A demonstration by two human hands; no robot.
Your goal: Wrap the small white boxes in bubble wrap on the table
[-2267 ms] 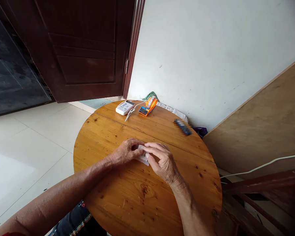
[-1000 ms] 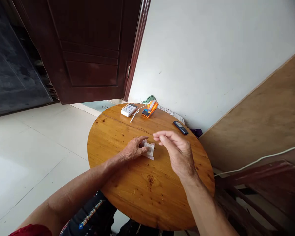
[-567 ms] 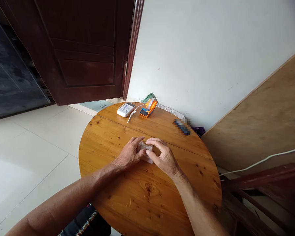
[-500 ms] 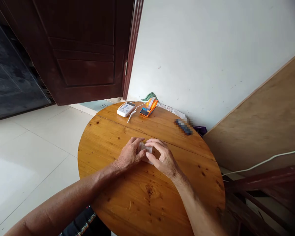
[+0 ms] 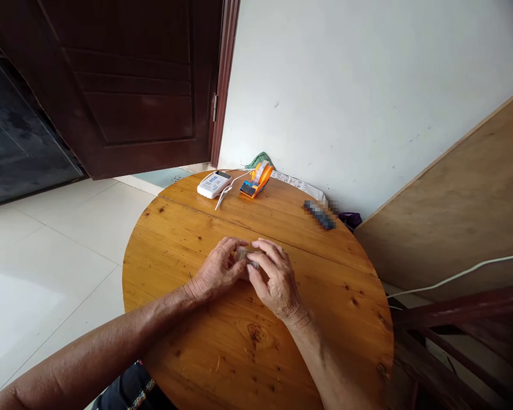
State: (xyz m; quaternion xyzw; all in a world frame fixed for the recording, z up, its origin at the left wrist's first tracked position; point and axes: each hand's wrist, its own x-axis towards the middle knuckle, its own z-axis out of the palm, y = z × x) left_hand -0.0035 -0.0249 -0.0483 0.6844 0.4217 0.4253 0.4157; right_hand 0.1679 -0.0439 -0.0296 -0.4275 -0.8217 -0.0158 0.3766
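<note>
Both of my hands meet at the middle of a round wooden table [image 5: 188, 228]. My left hand [image 5: 216, 272] curls around a small clear plastic packet [image 5: 242, 254] from the left. My right hand [image 5: 273, 279] covers the packet from the right, fingers bent and pinching its top edge. Only a sliver of the packet shows between the fingertips; the remainder is hidden under the hands.
At the table's far edge lie a white box [image 5: 214, 184] with a white cord, an orange tape dispenser [image 5: 256, 181] and a dark phone [image 5: 320, 214]. A dark wooden door [image 5: 128, 85] stands behind, a plywood board [image 5: 461, 199] leans at right, and a white cable [image 5: 461, 274] runs there.
My right hand, lifted off a second ago, has come back down onto the packet. Both hands now close tighter over it, hiding most of it.
</note>
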